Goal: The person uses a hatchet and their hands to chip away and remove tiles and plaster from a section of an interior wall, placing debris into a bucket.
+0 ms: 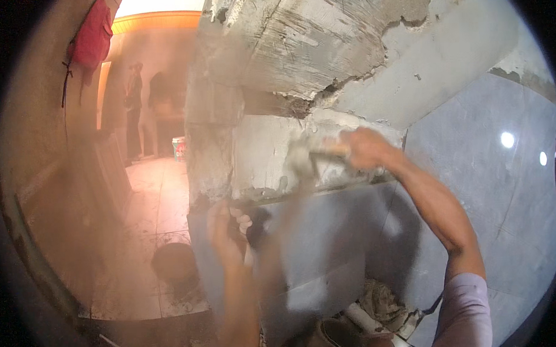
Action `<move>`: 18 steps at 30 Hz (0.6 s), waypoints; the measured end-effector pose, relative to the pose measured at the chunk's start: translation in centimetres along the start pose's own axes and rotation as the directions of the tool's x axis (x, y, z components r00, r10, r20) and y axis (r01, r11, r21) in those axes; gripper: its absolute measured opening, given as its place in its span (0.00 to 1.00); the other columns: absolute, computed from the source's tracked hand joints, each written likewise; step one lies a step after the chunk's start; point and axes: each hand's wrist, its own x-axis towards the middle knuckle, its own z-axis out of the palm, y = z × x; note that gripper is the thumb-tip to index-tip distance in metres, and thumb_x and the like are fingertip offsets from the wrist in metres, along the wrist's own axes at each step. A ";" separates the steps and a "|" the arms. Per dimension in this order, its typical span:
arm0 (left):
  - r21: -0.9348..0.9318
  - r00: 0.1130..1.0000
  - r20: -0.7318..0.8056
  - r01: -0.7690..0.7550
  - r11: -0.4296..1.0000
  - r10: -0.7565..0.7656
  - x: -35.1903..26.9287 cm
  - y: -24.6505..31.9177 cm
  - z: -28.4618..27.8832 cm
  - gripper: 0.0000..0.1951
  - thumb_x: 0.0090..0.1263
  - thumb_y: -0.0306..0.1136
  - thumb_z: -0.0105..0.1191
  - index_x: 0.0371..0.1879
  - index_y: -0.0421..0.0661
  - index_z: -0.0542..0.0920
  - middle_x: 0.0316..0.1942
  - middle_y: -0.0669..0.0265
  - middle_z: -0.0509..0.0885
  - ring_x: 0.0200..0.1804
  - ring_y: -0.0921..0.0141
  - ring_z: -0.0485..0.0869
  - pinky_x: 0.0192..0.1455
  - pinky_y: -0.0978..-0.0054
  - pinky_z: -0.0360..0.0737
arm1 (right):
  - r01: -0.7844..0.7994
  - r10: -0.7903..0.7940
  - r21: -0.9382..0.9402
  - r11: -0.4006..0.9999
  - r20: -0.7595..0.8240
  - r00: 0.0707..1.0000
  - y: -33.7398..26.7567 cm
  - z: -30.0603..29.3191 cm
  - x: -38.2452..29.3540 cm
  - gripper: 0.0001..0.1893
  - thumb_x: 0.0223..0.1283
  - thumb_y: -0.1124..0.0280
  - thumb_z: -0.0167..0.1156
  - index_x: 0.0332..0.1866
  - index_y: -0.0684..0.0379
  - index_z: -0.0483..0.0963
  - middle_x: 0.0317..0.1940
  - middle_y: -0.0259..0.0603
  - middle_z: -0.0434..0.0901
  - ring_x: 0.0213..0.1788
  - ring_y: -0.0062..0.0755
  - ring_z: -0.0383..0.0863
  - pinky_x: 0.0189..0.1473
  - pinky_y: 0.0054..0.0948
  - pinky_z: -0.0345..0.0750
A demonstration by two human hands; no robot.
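Observation:
My right hand (369,147) grips the light-coloured handle of a hand tool (302,159) in front of a bare, pale strip of plastered wall (263,151). Motion blurs the tool's grey head, so its exact kind is unclear. Lower and to the left, my left hand (229,230) is raised with bent fingers at the top left corner of the grey wall tiles (317,245). Whitish patches show on or beside its fingers. I cannot tell whether it holds something or only touches the tile edge. Rough, cracked plaster (319,43) spreads above both hands.
Below the tiles stand a round bucket (341,334) and a crumpled sack (381,300) amid rubble. At left, a doorway shows a tiled floor (145,196), a dark round container (174,262) and a paint bucket (179,149). A red cloth (91,35) hangs on the wall.

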 end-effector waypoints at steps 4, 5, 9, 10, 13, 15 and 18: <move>-0.008 0.998 -0.057 0.036 0.999 -0.036 -0.2 -0.5 -0.5 0.12 0.68 0.31 0.48 0.47 0.41 0.70 0.29 0.67 0.76 0.30 0.72 0.76 0.33 0.77 0.77 | 0.654 -0.661 -0.193 0.731 -0.434 0.612 -2.3 -0.1 -0.3 0.11 0.47 0.75 0.55 0.39 0.63 0.73 0.28 0.48 0.79 0.33 0.40 0.81 0.35 0.36 0.78; -0.054 0.994 -0.073 0.081 0.995 -0.085 -0.4 -1.1 -0.5 0.11 0.68 0.31 0.48 0.47 0.41 0.71 0.29 0.67 0.76 0.29 0.73 0.76 0.33 0.77 0.77 | 0.648 -0.655 -0.186 0.739 -0.423 0.626 -0.4 -0.2 0.4 0.11 0.47 0.75 0.55 0.39 0.63 0.73 0.28 0.48 0.79 0.33 0.40 0.81 0.35 0.36 0.78; -0.051 1.000 -0.016 0.016 0.999 -0.016 0.0 -0.1 0.1 0.11 0.68 0.30 0.48 0.46 0.42 0.71 0.29 0.67 0.76 0.29 0.73 0.76 0.33 0.78 0.77 | -0.173 0.173 0.000 0.985 -0.041 0.984 3.5 2.1 0.2 0.10 0.45 0.73 0.57 0.35 0.61 0.72 0.28 0.46 0.77 0.33 0.43 0.79 0.33 0.36 0.76; -0.005 0.999 -0.015 -0.035 0.999 0.035 -0.3 0.6 -0.2 0.10 0.68 0.30 0.48 0.46 0.42 0.71 0.29 0.67 0.76 0.29 0.73 0.76 0.33 0.78 0.77 | -0.105 0.094 -0.125 0.987 -0.090 0.992 2.6 3.1 -0.4 0.10 0.44 0.73 0.58 0.35 0.61 0.72 0.27 0.45 0.77 0.31 0.41 0.79 0.31 0.35 0.76; 0.003 0.998 -0.062 -0.024 1.000 0.025 -0.2 0.5 -1.0 0.10 0.69 0.31 0.48 0.46 0.42 0.71 0.29 0.67 0.76 0.29 0.74 0.76 0.33 0.78 0.77 | 0.368 -0.381 -0.100 0.924 -0.251 0.890 -3.9 0.3 -1.7 0.10 0.44 0.72 0.58 0.35 0.61 0.74 0.28 0.42 0.78 0.31 0.35 0.80 0.32 0.31 0.76; -0.044 0.994 -0.093 0.053 0.998 -0.057 -0.2 -0.2 -0.7 0.10 0.69 0.31 0.48 0.46 0.42 0.71 0.29 0.67 0.76 0.30 0.74 0.76 0.33 0.78 0.77 | 0.404 -0.417 -0.106 0.909 -0.264 0.870 -1.1 0.5 -0.4 0.12 0.44 0.71 0.58 0.37 0.62 0.75 0.30 0.46 0.80 0.32 0.39 0.81 0.32 0.33 0.77; -0.068 0.994 -0.073 0.070 0.995 -0.075 -0.7 0.0 0.2 0.10 0.69 0.31 0.47 0.46 0.42 0.71 0.29 0.67 0.76 0.30 0.73 0.76 0.32 0.78 0.77 | 0.113 -0.112 0.066 0.991 -0.010 0.994 5.3 -0.2 1.5 0.14 0.44 0.71 0.56 0.39 0.64 0.74 0.30 0.50 0.80 0.31 0.46 0.80 0.32 0.37 0.76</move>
